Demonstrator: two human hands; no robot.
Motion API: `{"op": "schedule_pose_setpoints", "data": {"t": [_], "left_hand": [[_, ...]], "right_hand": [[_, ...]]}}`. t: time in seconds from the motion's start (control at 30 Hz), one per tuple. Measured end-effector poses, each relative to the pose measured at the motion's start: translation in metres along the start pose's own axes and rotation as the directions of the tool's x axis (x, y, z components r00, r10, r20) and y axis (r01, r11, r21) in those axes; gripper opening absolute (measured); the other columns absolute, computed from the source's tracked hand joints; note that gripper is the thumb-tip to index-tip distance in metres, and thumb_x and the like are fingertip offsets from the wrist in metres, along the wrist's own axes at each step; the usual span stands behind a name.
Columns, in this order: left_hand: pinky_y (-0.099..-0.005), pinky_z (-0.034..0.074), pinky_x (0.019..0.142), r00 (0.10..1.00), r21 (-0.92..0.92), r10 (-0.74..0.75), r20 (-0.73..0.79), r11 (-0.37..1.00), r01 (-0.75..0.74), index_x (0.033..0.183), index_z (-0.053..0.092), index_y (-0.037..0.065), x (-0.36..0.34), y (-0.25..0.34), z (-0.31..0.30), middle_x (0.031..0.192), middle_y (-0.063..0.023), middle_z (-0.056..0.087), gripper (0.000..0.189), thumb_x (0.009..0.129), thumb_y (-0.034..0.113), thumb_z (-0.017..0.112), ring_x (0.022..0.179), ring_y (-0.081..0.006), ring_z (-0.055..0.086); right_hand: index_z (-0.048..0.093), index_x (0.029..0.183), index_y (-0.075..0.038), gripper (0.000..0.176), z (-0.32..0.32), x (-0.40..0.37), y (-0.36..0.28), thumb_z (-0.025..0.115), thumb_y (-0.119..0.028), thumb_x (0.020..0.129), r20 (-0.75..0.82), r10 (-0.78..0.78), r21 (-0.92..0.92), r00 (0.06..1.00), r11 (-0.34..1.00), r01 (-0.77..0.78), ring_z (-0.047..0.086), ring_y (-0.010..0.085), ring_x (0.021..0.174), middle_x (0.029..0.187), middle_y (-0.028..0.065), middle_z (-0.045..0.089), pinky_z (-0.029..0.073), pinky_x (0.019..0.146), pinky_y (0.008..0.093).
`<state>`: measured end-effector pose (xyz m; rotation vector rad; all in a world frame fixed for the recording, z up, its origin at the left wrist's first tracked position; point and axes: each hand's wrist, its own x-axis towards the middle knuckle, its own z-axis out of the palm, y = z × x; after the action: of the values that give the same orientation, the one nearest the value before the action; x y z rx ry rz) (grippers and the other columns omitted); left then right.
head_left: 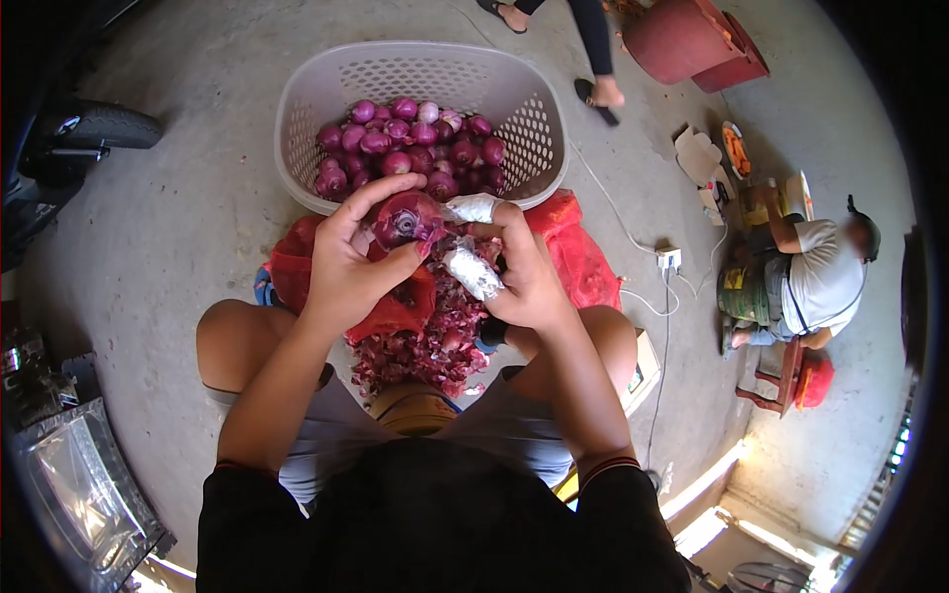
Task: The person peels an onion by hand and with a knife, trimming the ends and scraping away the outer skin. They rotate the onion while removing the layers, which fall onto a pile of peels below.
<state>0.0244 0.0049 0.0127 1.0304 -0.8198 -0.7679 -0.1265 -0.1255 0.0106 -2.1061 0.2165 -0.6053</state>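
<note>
A purple-red onion (pixel 403 223) is held up in my left hand (pixel 346 259), its thumb below and fingers curled around the far side. At the onion's right edge is my right hand (pixel 519 262), thumb and forefinger wrapped in white covering and bent around loose skin there. Its other fingers are partly hidden. Beyond my hands, a grey perforated plastic basket (pixel 425 57) holds many purple onions (pixel 395 133). Beneath them, a heap of dry onion skins (pixel 420 361) lies on the floor between my legs. Red mesh sacks (pixel 578 252) spread around the heap.
A person (pixel 816 267) sits at the right beside a box and a small wooden stool (pixel 781 381). Another person's legs (pixel 593 44) stand beyond the basket, near red tubs (pixel 682 40). A power strip (pixel 669 259) with cords lies right. A motorcycle wheel (pixel 109 126) is at left.
</note>
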Motion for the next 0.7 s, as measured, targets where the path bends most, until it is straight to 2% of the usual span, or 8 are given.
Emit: {"op": "schedule_pose_setpoints", "data": {"t": [0.17,0.27,0.47,0.7], "left_hand": [[-0.0278,0.043,0.093,1.0,0.017,-0.021,0.011,1.0,0.021,0.126,0.046,-0.004,0.0003,0.0027,0.0026,0.125,-0.0122,0.052,0.057,0.072,-0.011,0.063,0.106,-0.0131,0.053],[-0.0277,0.043,0.093,1.0,0.025,-0.027,0.014,0.999,0.027,0.126,0.046,-0.004,0.0002,0.0025,0.003,0.125,-0.012,0.052,0.057,0.072,-0.011,0.063,0.106,-0.0129,0.054],[-0.0279,0.043,0.093,0.999,0.013,-0.05,0.012,0.999,0.05,0.126,0.046,-0.004,0.0007,0.0014,0.0006,0.125,-0.0117,0.052,0.057,0.072,-0.011,0.063,0.106,-0.0131,0.054],[-0.0284,0.042,0.094,0.999,0.037,-0.04,0.027,0.999,0.038,0.126,0.047,-0.004,0.0014,0.0018,0.0007,0.125,-0.012,0.052,0.058,0.07,-0.013,0.06,0.108,-0.0139,0.053]], "right_hand": [[0.042,0.117,-0.003,0.051,-0.0022,0.0019,-0.0026,0.068,-0.013,0.074,0.037,0.029,-0.057,0.999,0.998,-0.026,0.062,0.0391,0.074,0.083,0.0175,0.061,0.048,0.061,0.0411],[0.043,0.116,-0.004,0.051,-0.0035,0.0024,-0.0003,0.068,-0.011,0.072,0.067,-0.007,-0.075,0.998,0.997,0.012,0.061,0.0393,0.071,0.079,0.0165,0.061,0.047,0.059,0.0418],[0.045,0.115,-0.005,0.051,-0.0043,0.0044,-0.0051,0.066,-0.008,0.069,0.094,0.011,-0.088,0.995,0.996,-0.002,0.061,0.0396,0.07,0.076,0.0167,0.061,0.047,0.059,0.0428],[0.047,0.116,-0.006,0.051,0.0008,0.0044,-0.0012,0.065,-0.006,0.069,0.059,-0.026,-0.04,0.998,0.999,0.029,0.062,0.0394,0.079,0.092,0.0182,0.062,0.049,0.064,0.0421]]}}
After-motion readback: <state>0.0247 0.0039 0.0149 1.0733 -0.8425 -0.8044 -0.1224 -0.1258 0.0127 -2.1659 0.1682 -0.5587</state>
